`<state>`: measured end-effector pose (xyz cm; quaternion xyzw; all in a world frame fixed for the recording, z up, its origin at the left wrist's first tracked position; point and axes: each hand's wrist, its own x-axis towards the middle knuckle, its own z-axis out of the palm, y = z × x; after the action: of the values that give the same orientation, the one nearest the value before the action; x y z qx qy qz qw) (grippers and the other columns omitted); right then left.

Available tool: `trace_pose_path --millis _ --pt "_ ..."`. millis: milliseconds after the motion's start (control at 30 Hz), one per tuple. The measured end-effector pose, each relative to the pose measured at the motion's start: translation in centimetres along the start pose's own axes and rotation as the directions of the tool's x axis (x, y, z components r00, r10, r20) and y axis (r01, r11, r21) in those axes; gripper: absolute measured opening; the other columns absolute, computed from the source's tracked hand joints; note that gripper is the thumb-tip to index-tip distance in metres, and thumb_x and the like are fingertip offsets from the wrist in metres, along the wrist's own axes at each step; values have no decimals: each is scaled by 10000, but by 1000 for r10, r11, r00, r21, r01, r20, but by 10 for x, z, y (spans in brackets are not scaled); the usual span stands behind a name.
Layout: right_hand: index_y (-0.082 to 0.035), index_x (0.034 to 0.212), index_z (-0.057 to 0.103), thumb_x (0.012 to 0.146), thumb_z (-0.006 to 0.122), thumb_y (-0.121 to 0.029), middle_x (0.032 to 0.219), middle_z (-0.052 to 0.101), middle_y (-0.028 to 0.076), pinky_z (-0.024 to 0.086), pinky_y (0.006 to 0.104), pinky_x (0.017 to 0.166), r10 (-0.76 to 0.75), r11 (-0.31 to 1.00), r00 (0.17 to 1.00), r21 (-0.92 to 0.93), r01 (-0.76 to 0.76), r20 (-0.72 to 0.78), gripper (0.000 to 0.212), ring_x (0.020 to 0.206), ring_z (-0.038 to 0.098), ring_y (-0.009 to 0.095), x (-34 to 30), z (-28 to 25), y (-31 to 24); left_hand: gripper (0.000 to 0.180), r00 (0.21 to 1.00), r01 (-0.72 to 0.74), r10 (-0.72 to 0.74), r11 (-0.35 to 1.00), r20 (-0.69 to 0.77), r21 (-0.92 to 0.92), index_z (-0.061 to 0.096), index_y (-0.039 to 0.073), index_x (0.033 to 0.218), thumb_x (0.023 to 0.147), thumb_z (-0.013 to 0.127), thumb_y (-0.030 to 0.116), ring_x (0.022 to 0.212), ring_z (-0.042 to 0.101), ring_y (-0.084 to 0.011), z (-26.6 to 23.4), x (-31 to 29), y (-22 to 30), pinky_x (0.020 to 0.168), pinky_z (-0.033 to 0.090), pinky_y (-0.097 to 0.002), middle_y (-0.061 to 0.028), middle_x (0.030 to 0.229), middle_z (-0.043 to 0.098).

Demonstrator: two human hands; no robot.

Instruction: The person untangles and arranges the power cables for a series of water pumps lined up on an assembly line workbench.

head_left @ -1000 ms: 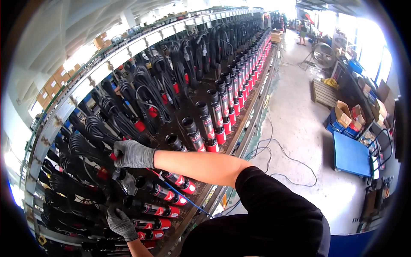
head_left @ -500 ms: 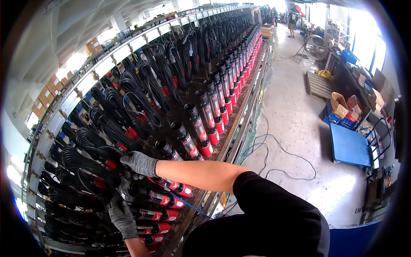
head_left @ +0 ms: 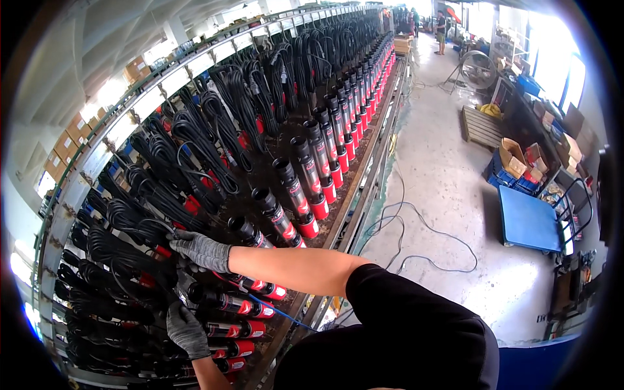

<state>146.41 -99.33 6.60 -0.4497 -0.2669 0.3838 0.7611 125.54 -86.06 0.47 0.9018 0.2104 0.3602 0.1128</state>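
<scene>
Both my hands wear grey knitted gloves and work among black cable bundles and pump-like cylinders with black tops and red ends. My right hand (head_left: 203, 251) reaches across from the right, fingers curled beside a red cable end (head_left: 162, 250); what they grip is hidden. Below it, my left hand (head_left: 186, 330) is closed near a shiny, clear-looking piece (head_left: 186, 285) between the hands; its hold cannot be made out. A pump-like cylinder (head_left: 231, 302) lies just right of the left hand. Coiled black cables (head_left: 117, 250) lie to the left of both hands.
A long row of upright cylinders (head_left: 300, 195) runs into the distance along the rack's metal edge (head_left: 348, 240). A thin blue hose (head_left: 286, 315) crosses near my body. On the floor at right stand a blue cart (head_left: 530, 218), a wooden pallet (head_left: 481, 127) and a fan (head_left: 478, 69).
My right hand has shifted slightly left and down along the cables. The left hand stays almost in place, and the view has moved a little.
</scene>
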Motion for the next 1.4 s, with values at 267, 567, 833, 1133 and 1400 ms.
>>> trace_pose_path --millis 267,567,833,1133,1400 --pt "-143 1196 525 1039 586 -324 657 587 23 356 284 350 -85 970 982 210 120 -168 247 390 468 139 12 -2 15 224 999 -13 13 1000 -29 11 689 1 1123 1005 557 140 891 691 -363 -3 0 8 833 547 -435 -202 1010 720" --pt "-116 1207 636 1024 642 -281 708 620 0 403 242 419 -70 967 988 233 101 -138 247 493 553 99 6 -3 11 227 998 31 -27 998 -64 57 704 12 1097 987 574 163 905 684 -366 -2 0 10 831 552 -445 -173 1015 722" --pt "-132 1191 669 1007 662 -220 727 617 -24 397 237 448 -79 983 995 158 89 -67 204 549 562 77 17 -14 24 228 997 24 -17 996 -76 90 703 15 1113 988 574 155 923 691 -361 -1 2 15 833 559 -446 -169 1038 724" --pt "-85 1058 700 910 701 -63 764 652 7 416 259 505 -120 979 991 161 127 -55 150 580 558 94 7 -3 14 234 995 89 -84 993 -53 84 702 -4 1075 987 574 172 902 686 -397 -6 4 23 805 545 -454 -197 996 714" --pt "-62 965 659 863 656 12 775 638 7 397 240 458 -78 988 997 131 77 2 127 536 550 91 9 -10 15 216 995 72 -65 992 -75 106 708 22 1071 989 570 166 885 690 -360 -5 4 24 812 558 -445 -162 978 724"
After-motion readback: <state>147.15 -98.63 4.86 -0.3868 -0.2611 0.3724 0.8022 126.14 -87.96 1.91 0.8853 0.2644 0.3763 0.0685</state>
